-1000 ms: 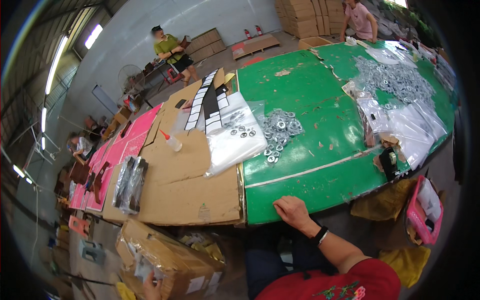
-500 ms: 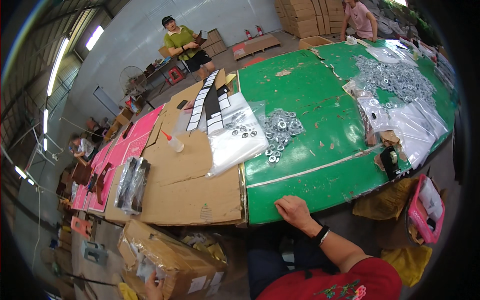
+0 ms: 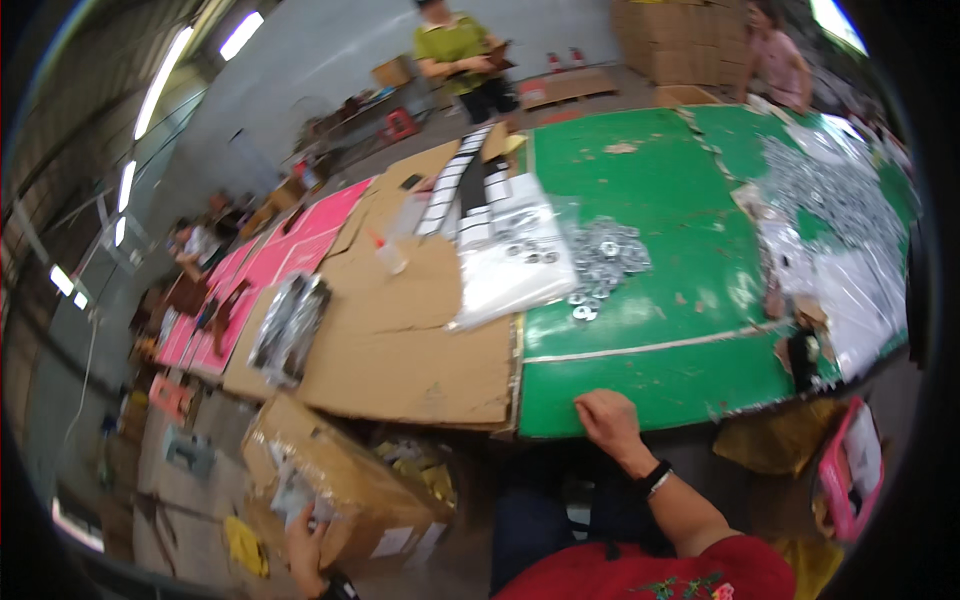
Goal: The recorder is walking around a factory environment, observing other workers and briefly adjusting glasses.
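Handle clear plastic (image 3: 291, 496) lightly at open end of cardboard box (image 3: 375, 498); avoid snagging on edge. Watch left hand (image 3: 303, 543) there: gripping or merely touching, cannot tell. Note right hand (image 3: 608, 418) well apart, curled closed at edge of green table (image 3: 680, 375).

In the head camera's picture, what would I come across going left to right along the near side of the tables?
Salmon-pink plastic stool → brown cardboard carton → the person's bare right hand, loosely curled → crumpled yellow-brown sack → bright pink plastic basket.
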`<state>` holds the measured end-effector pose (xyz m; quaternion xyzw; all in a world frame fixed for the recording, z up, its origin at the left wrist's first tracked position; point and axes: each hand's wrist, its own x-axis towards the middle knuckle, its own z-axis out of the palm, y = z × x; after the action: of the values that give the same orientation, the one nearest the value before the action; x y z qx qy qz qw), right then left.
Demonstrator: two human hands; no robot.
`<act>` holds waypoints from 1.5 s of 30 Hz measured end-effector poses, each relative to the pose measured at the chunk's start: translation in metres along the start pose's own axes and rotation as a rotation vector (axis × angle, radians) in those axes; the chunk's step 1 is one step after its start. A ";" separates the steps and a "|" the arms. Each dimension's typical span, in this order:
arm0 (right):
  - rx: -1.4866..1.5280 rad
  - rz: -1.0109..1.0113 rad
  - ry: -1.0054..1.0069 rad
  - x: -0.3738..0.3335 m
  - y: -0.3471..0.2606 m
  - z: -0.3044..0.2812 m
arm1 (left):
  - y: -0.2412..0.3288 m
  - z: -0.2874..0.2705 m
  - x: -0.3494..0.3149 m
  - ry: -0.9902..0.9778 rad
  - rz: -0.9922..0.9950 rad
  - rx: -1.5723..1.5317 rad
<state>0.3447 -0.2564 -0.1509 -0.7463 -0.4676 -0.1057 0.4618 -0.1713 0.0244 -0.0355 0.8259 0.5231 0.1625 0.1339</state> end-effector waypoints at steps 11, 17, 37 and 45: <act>-0.049 0.031 0.034 -0.001 -0.006 -0.007 | 0.065 -0.013 -0.010 -0.022 -0.105 -0.002; -0.055 0.027 0.045 0.001 -0.004 -0.009 | 0.060 -0.009 -0.010 -0.004 -0.083 0.003; -0.109 0.048 0.033 -0.003 -0.003 -0.010 | 0.056 -0.006 -0.005 -0.012 -0.031 0.019; -0.057 0.033 0.013 -0.001 -0.002 -0.002 | 0.015 -0.008 -0.004 -0.031 -0.174 -0.069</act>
<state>0.3431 -0.2581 -0.1491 -0.7661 -0.4490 -0.1162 0.4449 -0.1634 0.0152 -0.0225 0.7746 0.5848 0.1553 0.1837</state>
